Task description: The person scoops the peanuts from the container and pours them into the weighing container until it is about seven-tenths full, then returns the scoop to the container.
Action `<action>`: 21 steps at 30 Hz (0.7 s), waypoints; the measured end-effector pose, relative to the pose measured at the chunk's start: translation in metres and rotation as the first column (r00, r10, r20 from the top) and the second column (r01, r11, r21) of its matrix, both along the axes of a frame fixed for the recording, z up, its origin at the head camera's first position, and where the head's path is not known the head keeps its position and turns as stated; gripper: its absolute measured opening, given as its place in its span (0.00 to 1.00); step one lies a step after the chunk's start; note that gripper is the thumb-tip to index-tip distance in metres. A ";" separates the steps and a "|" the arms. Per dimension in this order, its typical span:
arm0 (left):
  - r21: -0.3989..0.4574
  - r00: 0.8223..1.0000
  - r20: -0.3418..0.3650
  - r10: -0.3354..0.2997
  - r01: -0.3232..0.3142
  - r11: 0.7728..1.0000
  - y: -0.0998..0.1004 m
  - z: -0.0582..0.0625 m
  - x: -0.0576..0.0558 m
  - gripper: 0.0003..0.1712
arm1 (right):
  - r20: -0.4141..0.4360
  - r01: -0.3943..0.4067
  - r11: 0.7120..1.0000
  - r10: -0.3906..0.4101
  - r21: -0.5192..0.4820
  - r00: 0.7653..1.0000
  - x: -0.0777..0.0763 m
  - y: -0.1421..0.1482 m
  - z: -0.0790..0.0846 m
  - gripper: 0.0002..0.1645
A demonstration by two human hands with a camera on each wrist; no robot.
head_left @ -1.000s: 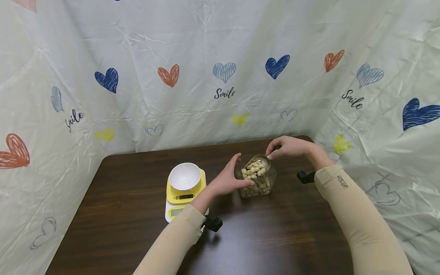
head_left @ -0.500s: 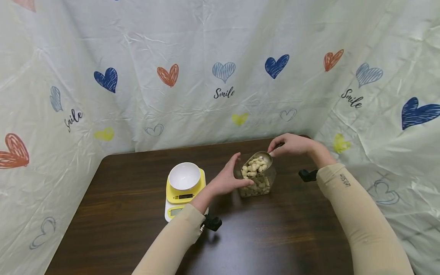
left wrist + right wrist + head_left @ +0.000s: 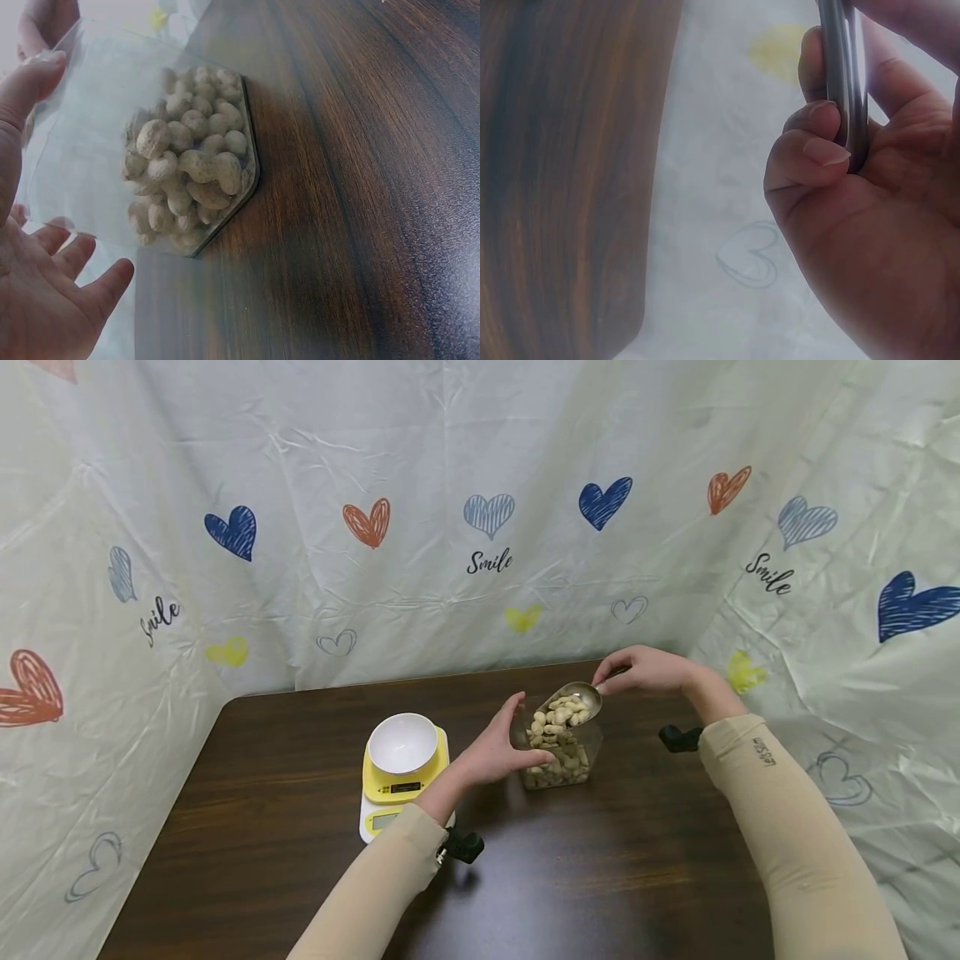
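A clear container (image 3: 596,745) of unshelled peanuts stands on the table. My left hand (image 3: 497,750) grips it near the top, thumb on the near side and fingers on the left. In the left wrist view peanuts (image 3: 187,161) fill its lower part, and the thumb and fingers sit at opposite sides of the upper wall. My right hand (image 3: 647,668) holds a metal scoop (image 3: 592,696) by the handle, tilted over the container's mouth and heaped with peanuts. The right wrist view shows fingers curled round the scoop's handle (image 3: 845,82); its bowl is out of that view.
Left of the container stands a yellow-and-white kitchen scale (image 3: 378,789) with a white bowl (image 3: 403,743) on it. My left forearm covers part of the scale's front. Behind the dark wooden table (image 3: 285,793) hangs a white curtain (image 3: 420,602) with printed hearts.
My right hand has lifted the scoop slightly up and to the right, with peanuts in it. The left hand and the container have stayed in place.
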State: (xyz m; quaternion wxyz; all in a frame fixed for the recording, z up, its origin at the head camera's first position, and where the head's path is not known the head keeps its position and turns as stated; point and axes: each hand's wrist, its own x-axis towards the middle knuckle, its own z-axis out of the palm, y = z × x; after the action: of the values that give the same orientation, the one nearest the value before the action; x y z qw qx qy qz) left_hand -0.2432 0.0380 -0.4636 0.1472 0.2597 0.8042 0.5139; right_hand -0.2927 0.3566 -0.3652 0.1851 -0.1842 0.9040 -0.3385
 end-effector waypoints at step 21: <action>0.006 0.998 -0.066 0.000 0.001 1.000 -0.050 0.034 0.013 0.67 | -0.063 0.081 0.997 -0.081 -0.013 0.995 0.019 0.011 -0.008 0.18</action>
State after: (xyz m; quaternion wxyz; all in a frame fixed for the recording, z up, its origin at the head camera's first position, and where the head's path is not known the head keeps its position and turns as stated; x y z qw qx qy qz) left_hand -0.2306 -0.0121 -0.4293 0.1199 0.2771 0.8070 0.5075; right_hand -0.2740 0.3673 -0.3732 0.1416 -0.1590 0.9144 -0.3444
